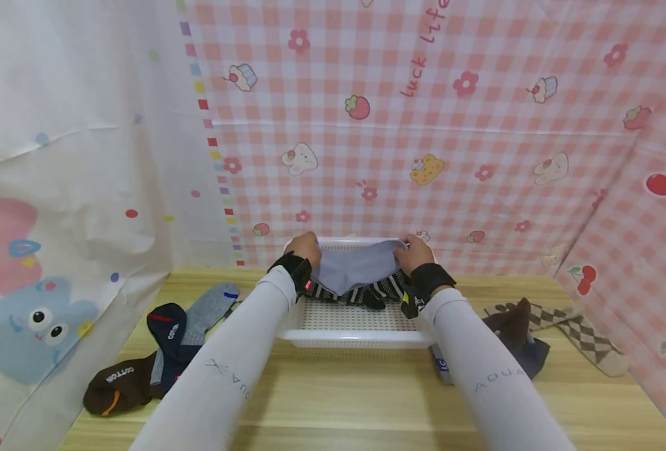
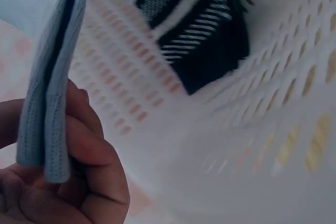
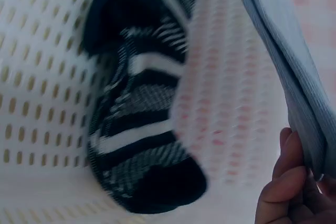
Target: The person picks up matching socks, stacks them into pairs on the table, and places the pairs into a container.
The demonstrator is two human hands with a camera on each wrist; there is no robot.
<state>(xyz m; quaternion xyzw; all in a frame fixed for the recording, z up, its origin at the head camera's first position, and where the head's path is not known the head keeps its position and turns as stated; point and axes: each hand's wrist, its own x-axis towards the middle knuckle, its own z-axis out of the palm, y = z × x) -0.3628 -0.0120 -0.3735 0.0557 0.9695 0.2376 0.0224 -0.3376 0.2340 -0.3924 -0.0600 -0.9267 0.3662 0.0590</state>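
Note:
Stretched between both hands is a pale blue-grey sock (image 1: 355,266), its two layers lying together in the wrist views. My left hand (image 1: 306,249) pinches one end, between thumb and curled fingers in the left wrist view. The other end is gripped by my right hand (image 1: 414,255). Below the blue-grey sock, black-and-white striped socks (image 3: 142,103) lie along the far side of a white perforated basket (image 1: 361,338). The blue-grey sock hangs above them and partly covers them in the head view.
Left of the basket lie a grey sock (image 1: 211,307), a navy sock (image 1: 169,329) and a brown sock (image 1: 121,385). On the right are a brown sock (image 1: 510,326) and diamond-patterned socks (image 1: 592,344), partly behind the right sleeve. A pink checked cloth (image 1: 367,144) hangs behind the wooden table (image 1: 355,401).

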